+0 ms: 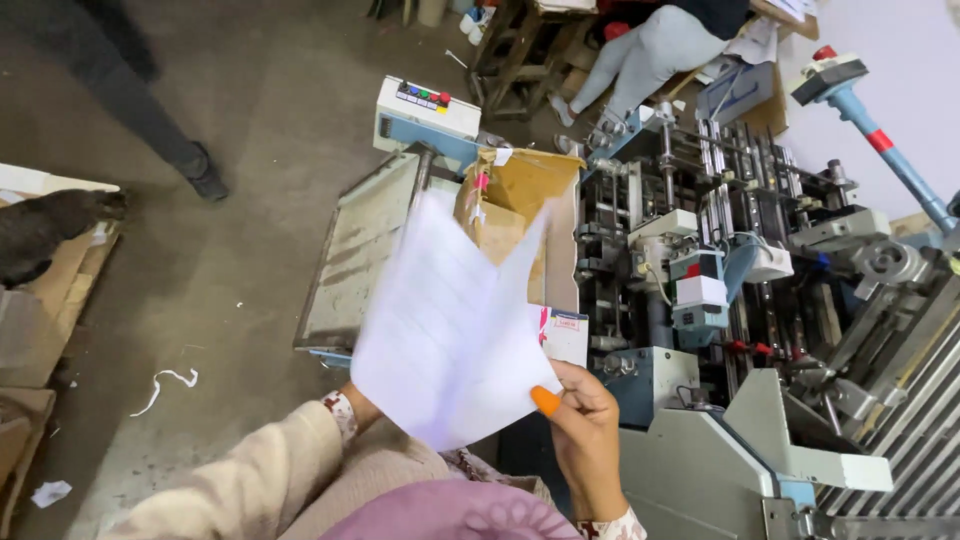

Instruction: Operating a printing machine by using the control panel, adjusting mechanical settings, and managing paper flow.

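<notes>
A stack of thin white printed sheets (440,330) is held up in front of me, blurred and fanned apart into a V at the top. My right hand (585,435), with an orange thumbnail, grips the sheets' lower right corner. My left hand (360,408) is mostly hidden behind the sheets at their lower left edge, with only the wrist and a cream sleeve showing.
A paper-folding machine (740,250) with rollers and a blue-grey body fills the right side. Its metal delivery tray (365,250) and a control box (425,108) with coloured buttons lie ahead. An open cardboard box (515,190) sits beside them. Another person's legs (645,55) are at the back. Paper scraps (165,385) lie on the floor.
</notes>
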